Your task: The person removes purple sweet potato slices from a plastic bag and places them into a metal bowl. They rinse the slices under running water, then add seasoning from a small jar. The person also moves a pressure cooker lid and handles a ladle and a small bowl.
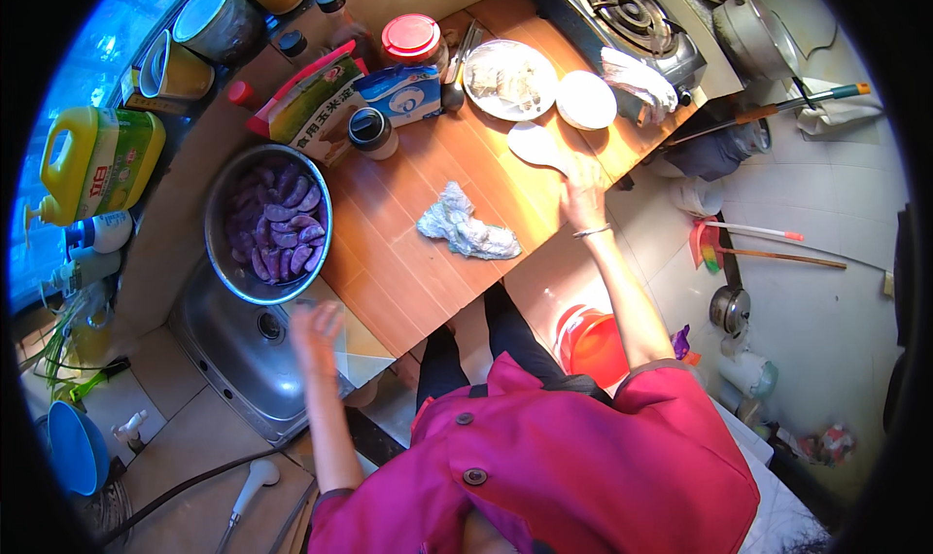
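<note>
My right hand (584, 195) is at the counter's right edge, on the handle of a white rice paddle (534, 144) that lies on the wood-look counter. My left hand (316, 328), blurred, hangs over the sink's right edge with fingers spread and nothing in it. Just beyond it stands a metal bowl (327, 222) of purple wedges, probably cut purple sweet potato (283, 237). A crumpled damp cloth (470, 226) lies between my hands. Past the paddle are a white plate (510, 80) with pale food, its detail washed out by glare, and a white bowl (586, 100).
A steel sink (248, 350) lies at the left. Along the back stand a starch bag (321, 106), a blue-and-white box (401, 95), a dark-lidded jar (373, 133) and a red-lidded jar (412, 40). A gas stove (634, 22) with a cloth on its edge is at the upper right. A red bucket (594, 342) stands on the floor.
</note>
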Demonstrator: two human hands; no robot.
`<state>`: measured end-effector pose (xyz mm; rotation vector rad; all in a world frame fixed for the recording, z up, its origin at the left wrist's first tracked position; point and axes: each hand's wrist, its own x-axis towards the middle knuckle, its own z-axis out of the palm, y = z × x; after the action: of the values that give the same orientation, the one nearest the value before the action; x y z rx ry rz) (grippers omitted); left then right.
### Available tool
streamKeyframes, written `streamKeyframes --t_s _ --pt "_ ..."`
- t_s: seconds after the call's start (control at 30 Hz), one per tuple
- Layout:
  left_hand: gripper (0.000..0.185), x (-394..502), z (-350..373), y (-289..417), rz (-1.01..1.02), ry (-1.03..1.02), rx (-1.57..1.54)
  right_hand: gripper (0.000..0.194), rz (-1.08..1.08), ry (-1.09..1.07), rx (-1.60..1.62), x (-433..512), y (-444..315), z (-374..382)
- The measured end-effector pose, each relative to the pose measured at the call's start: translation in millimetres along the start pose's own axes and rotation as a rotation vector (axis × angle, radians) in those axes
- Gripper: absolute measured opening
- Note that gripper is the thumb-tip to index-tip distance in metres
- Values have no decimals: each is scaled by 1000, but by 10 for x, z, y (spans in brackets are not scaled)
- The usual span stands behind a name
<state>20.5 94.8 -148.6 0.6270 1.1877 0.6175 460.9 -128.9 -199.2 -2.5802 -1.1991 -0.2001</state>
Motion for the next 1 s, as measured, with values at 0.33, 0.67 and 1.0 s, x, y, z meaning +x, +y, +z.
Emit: streamKeyframes --t_s 0.33,0.67,1.0 --pt "42 178 1995 -1175 1005 -423 1516 42 -75 -46 253 58 205 -14" --pt "48 1056 1867 -496 1092 -303 1655 42 172 -79 529 -582 180 -783" --pt "48 530 2951 -1365 1068 -502 1367 41 519 18 502 -1092 665 -1493"
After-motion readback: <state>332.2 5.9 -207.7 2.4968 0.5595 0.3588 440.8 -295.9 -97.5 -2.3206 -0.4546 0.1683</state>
